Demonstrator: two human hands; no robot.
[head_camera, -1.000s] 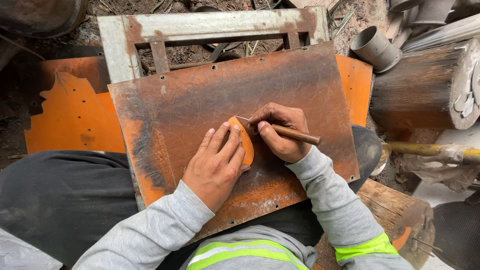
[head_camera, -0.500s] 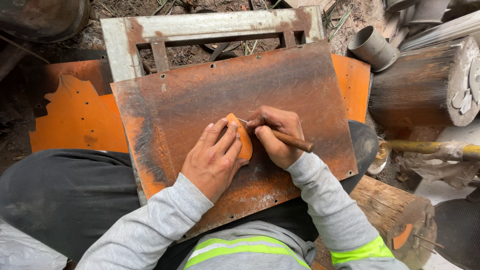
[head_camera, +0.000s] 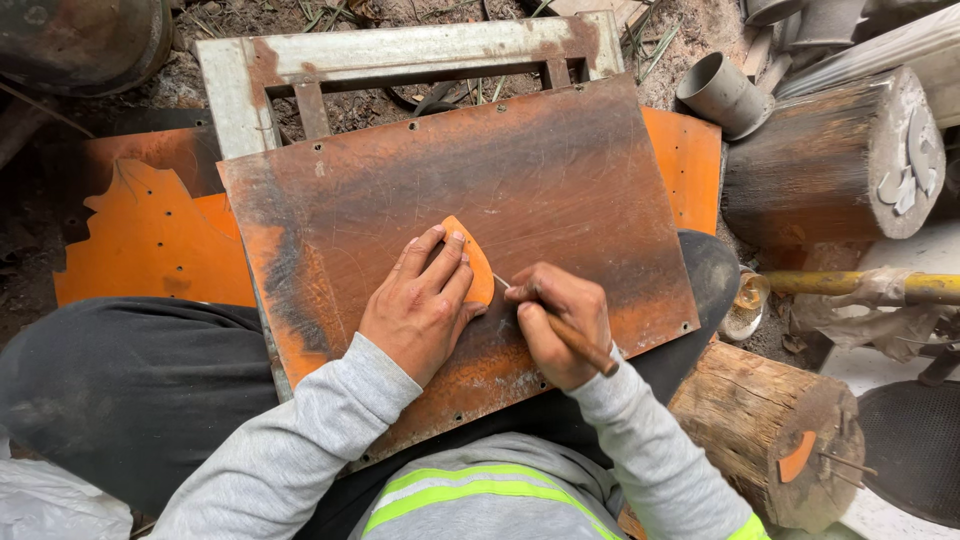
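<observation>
Orange offcut (head_camera: 150, 240): lies on the ground at far left, beside your sheet
Rusty metal sheet (head_camera: 560, 180): across your lap, tilted, holes along its edges
Left hand (head_camera: 420, 305): your fingers lie flat and spread, pressing the orange template (head_camera: 478, 268) onto the sheet near its middle
Right hand (head_camera: 560, 325): your fingers are curled tight round a wooden-handled scriber (head_camera: 572, 338), tip at the template's lower right edge
Log (head_camera: 770, 435): stands at lower right, just beside your right elbow
</observation>
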